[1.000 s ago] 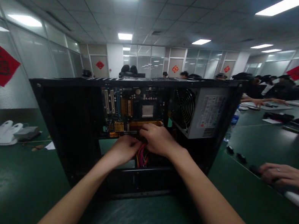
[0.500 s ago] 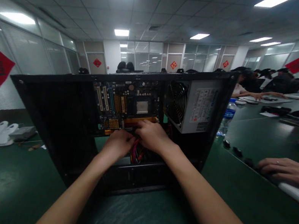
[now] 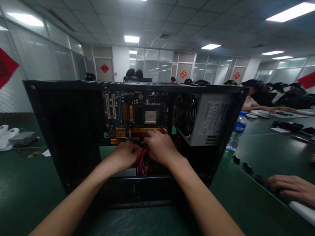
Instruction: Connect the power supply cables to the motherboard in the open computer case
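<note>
An open black computer case (image 3: pixel 60 129) stands on the green table (image 3: pixel 155 231), its inside facing me. A motherboard (image 3: pixel 134 114) with coloured slots fills its back wall, and a grey power supply (image 3: pixel 203 118) with a fan sits at the upper right. My left hand (image 3: pixel 123 154) is curled at the lower edge of the motherboard. Touching it, my right hand (image 3: pixel 160 147) has its fingers bent down over the same spot. A bundle of red and yellow cables (image 3: pixel 143 166) hangs just below both hands. What the fingers grip is hidden.
White and grey objects (image 3: pixel 7 138) lie at the far left on the table. A water bottle (image 3: pixel 236 132) stands right of the case, with small dark items (image 3: pixel 248 166) beside it. Another person's hands (image 3: pixel 291 186) rest at the right. More people sit at the back right.
My hands stay together at the motherboard's lower edge, shifting only slightly. The view has wobbled a little, and the neighbour's hand at the right has barely moved.
</note>
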A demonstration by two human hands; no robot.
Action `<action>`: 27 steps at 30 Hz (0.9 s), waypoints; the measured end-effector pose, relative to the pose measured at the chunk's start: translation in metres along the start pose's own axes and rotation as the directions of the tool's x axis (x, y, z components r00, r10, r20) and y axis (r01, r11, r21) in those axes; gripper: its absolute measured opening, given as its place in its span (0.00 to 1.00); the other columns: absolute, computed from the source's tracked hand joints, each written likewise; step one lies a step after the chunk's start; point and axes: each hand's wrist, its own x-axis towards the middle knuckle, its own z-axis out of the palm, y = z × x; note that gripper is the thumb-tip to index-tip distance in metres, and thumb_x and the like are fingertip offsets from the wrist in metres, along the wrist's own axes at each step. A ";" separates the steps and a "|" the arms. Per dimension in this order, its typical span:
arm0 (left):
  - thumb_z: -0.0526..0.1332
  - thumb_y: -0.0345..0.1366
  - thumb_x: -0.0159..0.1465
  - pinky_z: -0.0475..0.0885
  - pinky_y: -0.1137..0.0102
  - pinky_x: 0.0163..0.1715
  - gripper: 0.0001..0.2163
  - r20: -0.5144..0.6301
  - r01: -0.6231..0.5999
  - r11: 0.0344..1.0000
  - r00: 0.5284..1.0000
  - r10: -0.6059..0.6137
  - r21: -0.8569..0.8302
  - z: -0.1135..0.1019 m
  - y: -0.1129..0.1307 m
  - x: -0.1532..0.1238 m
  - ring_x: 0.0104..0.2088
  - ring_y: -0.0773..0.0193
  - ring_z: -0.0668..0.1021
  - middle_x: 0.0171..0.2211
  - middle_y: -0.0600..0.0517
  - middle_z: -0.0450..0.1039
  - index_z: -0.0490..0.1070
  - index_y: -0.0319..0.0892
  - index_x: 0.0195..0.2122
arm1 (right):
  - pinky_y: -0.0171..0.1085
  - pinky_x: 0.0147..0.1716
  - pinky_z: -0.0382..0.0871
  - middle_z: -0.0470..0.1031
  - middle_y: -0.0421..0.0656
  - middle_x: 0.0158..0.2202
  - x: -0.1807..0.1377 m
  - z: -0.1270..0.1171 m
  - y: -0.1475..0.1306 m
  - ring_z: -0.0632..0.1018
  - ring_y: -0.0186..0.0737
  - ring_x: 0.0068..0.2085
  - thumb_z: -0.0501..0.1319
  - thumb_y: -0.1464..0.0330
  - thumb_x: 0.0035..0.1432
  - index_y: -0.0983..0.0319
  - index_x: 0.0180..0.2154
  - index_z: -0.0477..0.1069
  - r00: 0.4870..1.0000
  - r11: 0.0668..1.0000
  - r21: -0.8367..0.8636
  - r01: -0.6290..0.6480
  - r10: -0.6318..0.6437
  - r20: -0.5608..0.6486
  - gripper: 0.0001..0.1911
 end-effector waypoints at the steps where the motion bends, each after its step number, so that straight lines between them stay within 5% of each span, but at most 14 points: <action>1: 0.51 0.40 0.66 0.56 0.69 0.26 0.19 0.019 0.016 1.000 1.000 -0.016 -0.015 -0.001 0.000 -0.001 0.23 0.63 0.70 0.20 0.51 0.70 0.72 0.41 0.21 | 0.39 0.33 0.69 0.74 0.49 0.44 0.000 0.000 0.000 0.74 0.49 0.48 0.59 0.73 0.57 0.64 0.38 0.76 1.000 1.000 -0.001 0.001 -0.001 -0.002 0.08; 5: 0.52 0.42 0.65 0.52 0.69 0.25 0.20 0.021 0.060 0.997 0.998 -0.059 -0.038 -0.001 -0.001 0.000 0.21 0.65 0.67 0.17 0.53 0.63 0.66 0.41 0.17 | 0.39 0.32 0.69 0.74 0.49 0.45 -0.001 0.000 -0.001 0.74 0.48 0.47 0.59 0.73 0.56 0.64 0.38 0.77 1.000 1.000 -0.015 -0.015 0.015 -0.003 0.09; 27: 0.52 0.42 0.64 0.54 0.69 0.25 0.18 0.003 0.031 0.990 0.999 -0.032 0.140 -0.006 -0.001 0.011 0.24 0.63 0.72 0.21 0.50 0.73 0.73 0.42 0.22 | 0.40 0.37 0.71 0.74 0.53 0.47 0.001 -0.001 -0.002 0.76 0.50 0.47 0.57 0.71 0.60 0.65 0.42 0.77 0.997 0.999 -0.007 -0.052 0.053 0.048 0.12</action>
